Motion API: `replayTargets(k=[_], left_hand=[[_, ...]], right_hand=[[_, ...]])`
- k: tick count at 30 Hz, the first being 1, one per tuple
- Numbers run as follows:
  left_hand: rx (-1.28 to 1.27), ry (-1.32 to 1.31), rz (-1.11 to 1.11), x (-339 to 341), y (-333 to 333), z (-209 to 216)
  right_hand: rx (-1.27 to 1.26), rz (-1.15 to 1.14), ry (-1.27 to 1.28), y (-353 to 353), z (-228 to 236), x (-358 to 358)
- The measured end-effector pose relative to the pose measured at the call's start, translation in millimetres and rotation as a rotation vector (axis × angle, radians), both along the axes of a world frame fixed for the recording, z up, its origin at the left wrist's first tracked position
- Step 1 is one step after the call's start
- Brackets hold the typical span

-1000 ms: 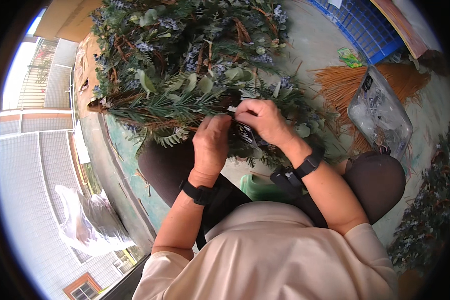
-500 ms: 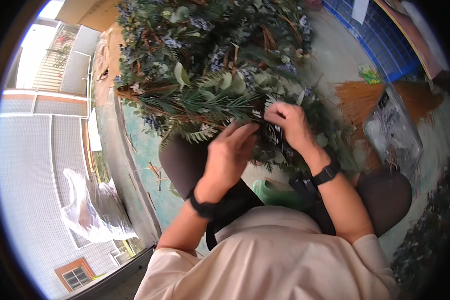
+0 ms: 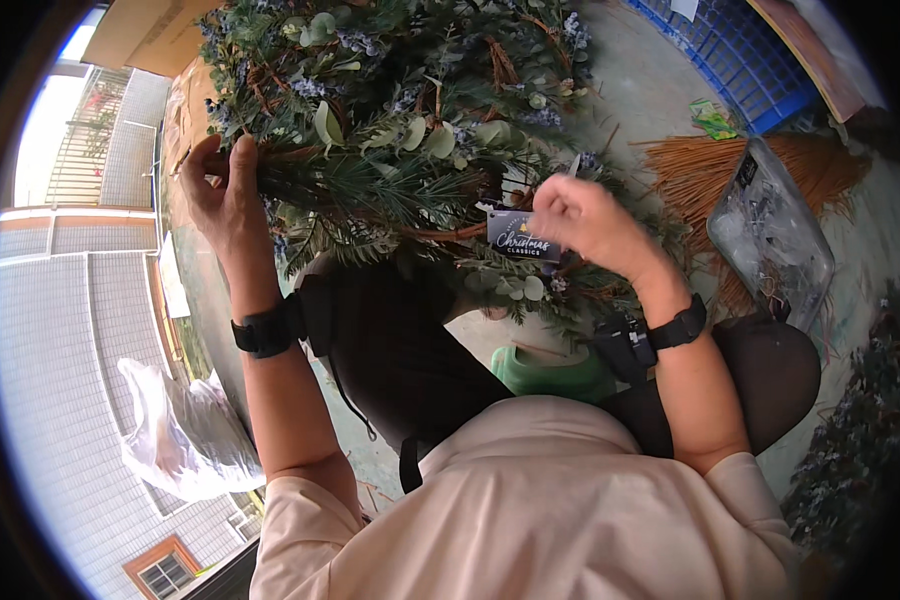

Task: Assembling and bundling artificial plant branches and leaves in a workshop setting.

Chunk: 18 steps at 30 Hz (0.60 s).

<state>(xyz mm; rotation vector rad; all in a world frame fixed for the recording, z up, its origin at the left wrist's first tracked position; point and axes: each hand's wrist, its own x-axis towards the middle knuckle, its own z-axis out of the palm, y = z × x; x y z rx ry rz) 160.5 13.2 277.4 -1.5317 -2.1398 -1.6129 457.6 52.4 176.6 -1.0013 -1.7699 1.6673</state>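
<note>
A wreath (image 3: 370, 185) of green needles, ferns and brown twigs lies across my knees. My left hand (image 3: 220, 190) is closed round its left edge, thumb on the near side. A dark printed card tag (image 3: 523, 236) hangs on the front of the wreath, turned face up. Against the tag's right edge is my right hand (image 3: 590, 225), its fingers curled in and slightly blurred. Whether they pinch the tag or some small thing cannot be seen.
More wreaths with blue berries (image 3: 370, 60) are heaped beyond. To the right are a straw broom (image 3: 690, 165), a clear plastic tray (image 3: 770, 235) and a blue crate (image 3: 735, 60). A green stool (image 3: 550, 372) shows between my legs. A cardboard box (image 3: 150, 35) stands far left.
My left hand has left the tag area and moved left to grasp the wreath's edge. The tag has turned to face me, while my right hand stays near it.
</note>
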Motion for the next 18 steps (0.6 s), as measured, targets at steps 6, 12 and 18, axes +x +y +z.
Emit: replayTargets(k=[6,12,18], left_hand=[[0.056,0.107,-0.009,8,15,2],[0.037,0.048,-0.105,2,20,6],[0.046,-0.310,-0.349,26,36,16]], right_hand=[[0.181,-0.131,-0.079,8,-10,10],[0.268,-0.356,-0.131,27,-13,28],[0.125,-0.501,-0.071,25,-8,31]])
